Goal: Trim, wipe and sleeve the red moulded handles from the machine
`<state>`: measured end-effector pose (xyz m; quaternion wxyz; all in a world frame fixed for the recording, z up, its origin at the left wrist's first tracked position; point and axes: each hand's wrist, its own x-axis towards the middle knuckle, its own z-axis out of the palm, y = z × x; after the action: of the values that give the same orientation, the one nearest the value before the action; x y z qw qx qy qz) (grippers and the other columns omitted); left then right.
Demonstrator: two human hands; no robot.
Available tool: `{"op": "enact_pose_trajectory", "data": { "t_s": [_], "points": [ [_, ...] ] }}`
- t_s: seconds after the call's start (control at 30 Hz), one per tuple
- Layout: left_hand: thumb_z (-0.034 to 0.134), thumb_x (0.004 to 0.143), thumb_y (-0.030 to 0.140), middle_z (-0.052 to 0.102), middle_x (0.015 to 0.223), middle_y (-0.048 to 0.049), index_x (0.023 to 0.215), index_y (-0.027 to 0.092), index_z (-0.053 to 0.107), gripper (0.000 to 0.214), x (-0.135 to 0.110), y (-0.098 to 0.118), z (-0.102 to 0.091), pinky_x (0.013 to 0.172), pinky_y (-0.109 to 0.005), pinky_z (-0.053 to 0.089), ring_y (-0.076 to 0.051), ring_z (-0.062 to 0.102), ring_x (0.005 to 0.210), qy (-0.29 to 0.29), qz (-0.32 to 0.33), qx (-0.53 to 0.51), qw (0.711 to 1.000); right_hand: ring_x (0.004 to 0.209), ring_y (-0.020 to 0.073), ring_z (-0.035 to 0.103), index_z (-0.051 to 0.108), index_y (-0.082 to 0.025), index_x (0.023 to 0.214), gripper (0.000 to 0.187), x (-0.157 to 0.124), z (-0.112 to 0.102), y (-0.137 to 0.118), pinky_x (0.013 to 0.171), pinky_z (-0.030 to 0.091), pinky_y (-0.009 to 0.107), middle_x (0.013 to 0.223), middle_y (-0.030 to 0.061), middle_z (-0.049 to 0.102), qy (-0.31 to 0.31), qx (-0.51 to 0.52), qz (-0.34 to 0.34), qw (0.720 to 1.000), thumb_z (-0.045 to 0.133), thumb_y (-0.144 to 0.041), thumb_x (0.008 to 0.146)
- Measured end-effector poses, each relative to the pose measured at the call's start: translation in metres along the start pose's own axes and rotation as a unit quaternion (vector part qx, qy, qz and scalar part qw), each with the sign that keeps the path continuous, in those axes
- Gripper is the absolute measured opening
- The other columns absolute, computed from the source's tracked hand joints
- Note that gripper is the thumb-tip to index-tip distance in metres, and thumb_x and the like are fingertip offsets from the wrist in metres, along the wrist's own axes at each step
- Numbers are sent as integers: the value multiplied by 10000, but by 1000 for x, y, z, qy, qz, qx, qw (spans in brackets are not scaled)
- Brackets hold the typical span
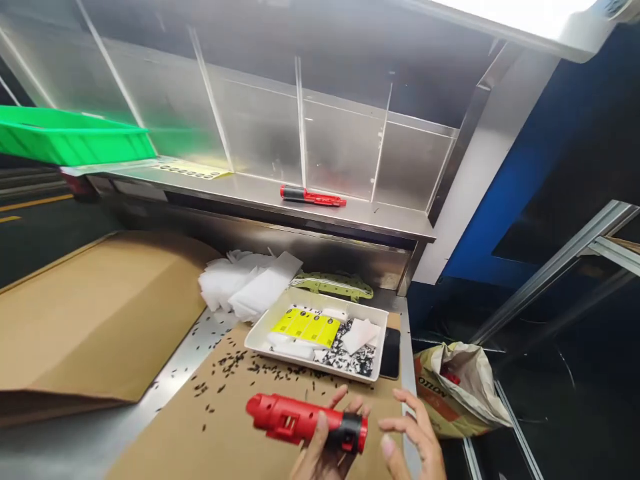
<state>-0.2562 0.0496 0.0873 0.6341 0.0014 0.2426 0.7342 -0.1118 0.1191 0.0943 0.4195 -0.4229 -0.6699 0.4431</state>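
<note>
A red plastic tool housing with a black collar (293, 420) lies across my left hand (320, 443), gripped between the thumb and the fingers. Its rounded end points left, the black collar right. My right hand (415, 433) is just right of the collar, fingers apart and holding nothing. Beyond both hands sits a white tray (255, 338) with many small black parts, white pieces and a yellow label sheet (307, 327). Small black pieces (235, 360) are scattered over the brown cardboard sheet (200, 443) beside it.
A similar red and black piece (313, 196) rests on the metal ledge (240, 193). A green bin (95, 143) stands at its left end. White foam sheets (250, 287), a yellow-green part (335, 285), a large cardboard box (100, 313), a dark phone (391, 353) and a paper sack (450, 400) surround the tray.
</note>
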Motion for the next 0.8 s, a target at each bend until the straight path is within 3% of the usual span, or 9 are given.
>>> {"op": "enact_pose_trajectory", "data": {
  "t_s": [0.13, 0.27, 0.53, 0.7, 0.8],
  "points": [
    [782, 693, 433, 743, 1081, -72, 1011, 316, 749, 341, 2, 46, -15, 1026, -358, 431, -288, 589, 1175, 10, -1, -22, 1000, 1216, 342, 513, 738, -263, 747, 215, -4, 75, -14, 1068, 347, 463, 1269, 105, 581, -36, 7, 6, 999, 635, -451, 737],
    [793, 687, 404, 754, 1044, -56, 976, 299, 759, 309, -1, 71, -30, 1045, -356, 424, -283, 593, 1171, 24, -8, -38, 999, 1207, 329, 523, 725, -241, 729, 219, 0, 120, -30, 1074, 338, 459, 1267, 117, 580, -48, 20, 21, 998, 610, -426, 737],
    [791, 691, 411, 761, 1016, -41, 968, 282, 740, 310, -2, 89, -50, 904, -275, 529, -256, 651, 1082, 60, 59, -14, 996, 1182, 306, 545, 720, -199, 725, 220, 1, 155, -33, 1045, 387, 434, 1261, 135, 586, -50, 62, 45, 996, 641, -403, 744],
    [841, 627, 407, 764, 999, -33, 952, 277, 730, 366, -2, 97, -46, 956, -266, 498, -225, 665, 1053, 94, 75, -12, 993, 1220, 299, 515, 738, -191, 827, 281, 10, 163, -26, 1063, 363, 420, 1317, 137, 538, -128, 92, 50, 986, 653, -449, 754],
    [856, 605, 405, 764, 972, -46, 935, 257, 725, 384, 0, 102, -40, 982, -305, 488, -246, 655, 1073, 103, 74, -8, 992, 1197, 325, 526, 741, -180, 832, 375, 15, 165, -28, 1043, 370, 454, 1312, 164, 523, -120, 101, 62, 986, 635, -529, 746]
  ]
}}
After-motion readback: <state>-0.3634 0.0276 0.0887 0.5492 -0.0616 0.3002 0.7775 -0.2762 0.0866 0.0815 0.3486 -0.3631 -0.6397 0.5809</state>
